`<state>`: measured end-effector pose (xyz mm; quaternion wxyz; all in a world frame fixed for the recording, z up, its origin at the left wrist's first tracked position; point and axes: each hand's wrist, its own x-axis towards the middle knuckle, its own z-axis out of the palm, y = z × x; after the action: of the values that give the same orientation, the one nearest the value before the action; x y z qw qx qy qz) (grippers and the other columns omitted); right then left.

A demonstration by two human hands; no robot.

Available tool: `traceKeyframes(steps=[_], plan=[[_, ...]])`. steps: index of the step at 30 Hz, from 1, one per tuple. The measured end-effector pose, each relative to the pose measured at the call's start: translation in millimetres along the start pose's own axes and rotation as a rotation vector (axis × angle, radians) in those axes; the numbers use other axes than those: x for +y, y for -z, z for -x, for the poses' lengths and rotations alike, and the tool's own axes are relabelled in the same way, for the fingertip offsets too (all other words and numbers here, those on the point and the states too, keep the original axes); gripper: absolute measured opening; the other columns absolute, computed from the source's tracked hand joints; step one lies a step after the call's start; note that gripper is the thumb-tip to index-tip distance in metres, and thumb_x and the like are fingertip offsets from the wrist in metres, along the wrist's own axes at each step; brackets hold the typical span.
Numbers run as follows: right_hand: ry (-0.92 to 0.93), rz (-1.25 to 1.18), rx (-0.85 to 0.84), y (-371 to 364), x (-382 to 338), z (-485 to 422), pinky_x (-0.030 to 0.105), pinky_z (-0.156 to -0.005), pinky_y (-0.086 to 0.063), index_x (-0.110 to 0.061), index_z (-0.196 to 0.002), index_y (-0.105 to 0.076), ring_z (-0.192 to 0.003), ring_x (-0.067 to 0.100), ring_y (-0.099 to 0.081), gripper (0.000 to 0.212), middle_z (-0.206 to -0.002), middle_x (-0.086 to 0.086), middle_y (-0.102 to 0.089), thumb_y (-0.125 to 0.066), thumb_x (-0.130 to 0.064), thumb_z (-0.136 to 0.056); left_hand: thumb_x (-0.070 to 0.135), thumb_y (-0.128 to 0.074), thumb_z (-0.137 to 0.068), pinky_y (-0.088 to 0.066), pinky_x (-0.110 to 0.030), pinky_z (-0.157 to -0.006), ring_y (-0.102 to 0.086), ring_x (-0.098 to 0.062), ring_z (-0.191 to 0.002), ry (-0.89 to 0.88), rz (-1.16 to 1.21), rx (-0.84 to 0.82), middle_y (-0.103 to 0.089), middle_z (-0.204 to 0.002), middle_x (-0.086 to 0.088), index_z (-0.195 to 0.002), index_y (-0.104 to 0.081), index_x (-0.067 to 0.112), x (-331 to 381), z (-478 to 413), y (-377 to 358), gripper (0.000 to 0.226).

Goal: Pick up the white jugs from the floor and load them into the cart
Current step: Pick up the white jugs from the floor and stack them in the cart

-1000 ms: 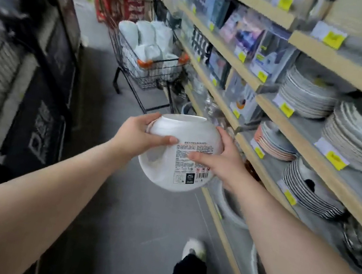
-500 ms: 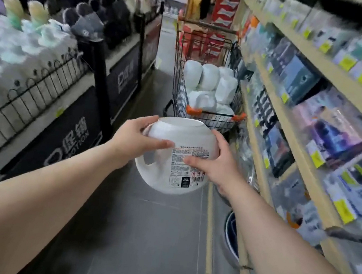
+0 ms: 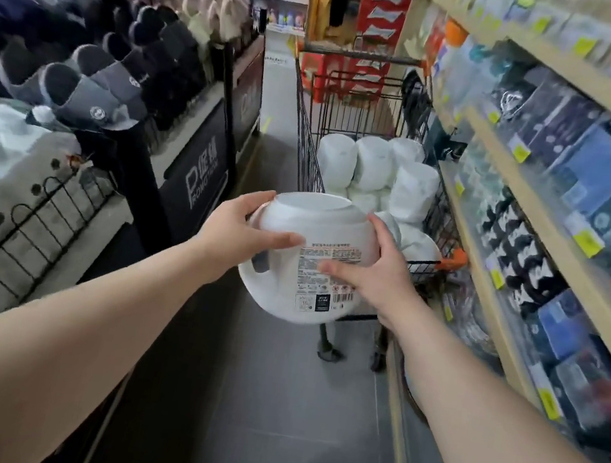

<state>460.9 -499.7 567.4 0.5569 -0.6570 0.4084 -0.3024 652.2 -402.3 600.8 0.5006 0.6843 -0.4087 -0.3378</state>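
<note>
Grips one white jug (image 3: 306, 267) from both sides, well above the floor (image 3: 272, 393). Closes the left hand (image 3: 234, 230) over the jug's upper left edge, thumb laid flat across the front, fingers hooked over the top rim. Wraps the right hand (image 3: 372, 277) round the right side, thumb lying on the printed label, fingers curled behind. Holds the jug tipped, flat base turned up and away, handle opening just under the left thumb.

Directly beyond the fingers: a black wire cart (image 3: 309, 144) with an orange corner bumper (image 3: 454, 259), its near rim partly hidden behind the jug. Inside, past the fingertips, a stack of more white jugs (image 3: 373, 166), packed touching one another.

Below the fingers: dark grey tiled floor, a narrow aisle running forward.

Right of the right fingers: pale wooden shelves (image 3: 524, 244) with boxed goods and yellow price tags (image 3: 587, 241), blurred.

Left of the left fingers: a black display stand (image 3: 199, 164) with white lettering, rows of slippers (image 3: 92, 80) above it, a black wire rail (image 3: 19, 228) nearer the camera.

Far ahead, beyond the cart: stacked red cartons (image 3: 378, 24).
</note>
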Motion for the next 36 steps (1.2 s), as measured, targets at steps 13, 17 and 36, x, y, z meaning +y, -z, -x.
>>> traceKeyframes(steps=[13,17,36], plan=[[-0.039,0.048,0.071,62,19,-262,0.039,-0.104,-0.045,-0.033,-0.15,-0.027,-0.12,0.012,-0.05,0.12,-0.13,-0.014,-0.049,-0.094,-0.026,-0.051,0.025,-0.089,-0.065,-0.043,-0.011,-0.067,-0.056,0.004,-0.092,0.021,-0.067,-0.124,-0.057,-0.103,0.022,-0.134,-0.05,0.027,13,-282,-45,0.079],[-0.086,0.087,0.097,90,30,-324,0.044,-0.108,-0.042,-0.035,-0.149,-0.027,-0.125,0.013,-0.048,0.125,-0.137,-0.012,-0.048,-0.096,-0.031,-0.045,0.029,-0.09,-0.061,-0.044,-0.02,-0.083,-0.055,-0.009,-0.107,0.07,-0.133,-0.188,-0.057,-0.119,0.011,-0.142,-0.044,0.024,12,-355,-70,0.093],[-0.553,-0.028,0.673,79,122,-434,0.034,-0.113,-0.033,-0.03,-0.154,-0.009,-0.139,0.014,-0.028,0.133,-0.153,-0.002,-0.023,-0.094,-0.01,-0.053,0.034,-0.093,-0.057,-0.028,-0.024,-0.112,-0.039,-0.014,-0.132,-0.233,-0.649,-1.173,-0.042,-0.138,0.009,-0.151,-0.026,0.018,-52,-621,-191,0.116]])
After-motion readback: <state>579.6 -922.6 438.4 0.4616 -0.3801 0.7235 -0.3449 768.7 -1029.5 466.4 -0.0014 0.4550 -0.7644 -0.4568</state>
